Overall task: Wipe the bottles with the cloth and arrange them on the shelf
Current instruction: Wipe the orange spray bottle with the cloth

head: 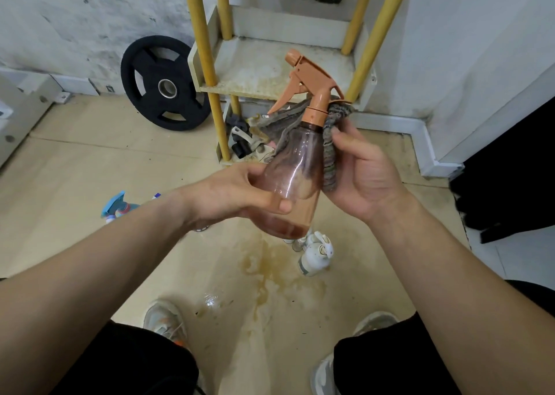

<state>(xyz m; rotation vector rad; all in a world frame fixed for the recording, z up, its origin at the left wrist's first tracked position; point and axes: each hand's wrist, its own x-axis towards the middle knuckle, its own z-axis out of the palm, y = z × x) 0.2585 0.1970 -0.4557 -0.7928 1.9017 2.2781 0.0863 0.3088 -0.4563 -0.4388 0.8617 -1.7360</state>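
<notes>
My left hand (240,195) grips the lower body of a clear brown spray bottle (295,169) with an orange trigger head, held up in front of me. My right hand (360,175) holds a grey striped cloth (329,151) against the bottle's right side and neck. The shelf (270,67), a stained pale tray on yellow posts, stands behind the bottle with nothing on this level. On the floor, a white bottle (313,253) lies below my hands and a blue-capped spray bottle (118,207) lies to the left, partly hidden by my arm.
A black weight plate (163,83) leans on the wall left of the shelf. Small clutter (243,139) sits under the shelf's lowest tray. A brownish wet stain (270,271) spreads on the floor between my feet. A dark object (510,169) stands at the right.
</notes>
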